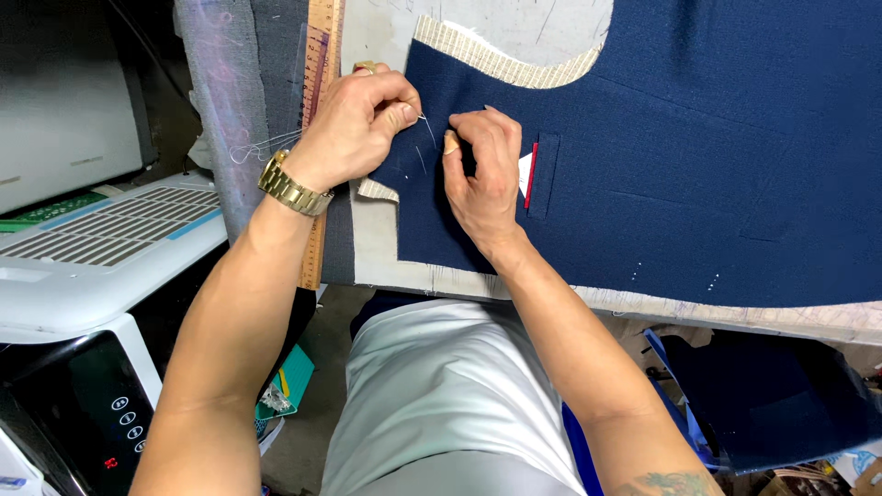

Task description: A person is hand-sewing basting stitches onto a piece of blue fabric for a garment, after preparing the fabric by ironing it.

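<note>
Head view, the only one:

Navy jacket panel (pixel 698 156) lies flat on the desk (pixel 386 248), cream canvas interlining (pixel 501 62) showing along its upper edge and at the left corner. Pocket opening (pixel 531 174), with its red trim and white lining, sits in the panel just right of your hands.

Your left hand (pixel 354 129) is at the panel's left edge, thumb and forefinger pinched closed on a needle (pixel 421 116). It's very thin in this view, so I'm reading it mostly from the glint and the thread (pixel 266 145) trailing left off the panel. Gold watch (pixel 292 186) on that wrist.

Your right hand (pixel 482 174) rests palm-down on the panel between the needle and the pocket opening, fingers curled and pressing the cloth; it grips nothing. A tan thimble-like cap (pixel 450 144) sits on one finger.

Progress, my read: a few pale stitches (pixel 424 147) are in near the panel's left edge, so hand stitching is under way there. Small white marks (pixel 637 273) lower on the panel look unsewn. Most of the edge appears left to do.

Orientation: needle's long axis runs roughly left-right, tip toward the pocket opening. Panel's long axis runs left-right along the desk. Wooden ruler (pixel 320 101) lies left of the panel, long axis top-to-bottom.
</note>
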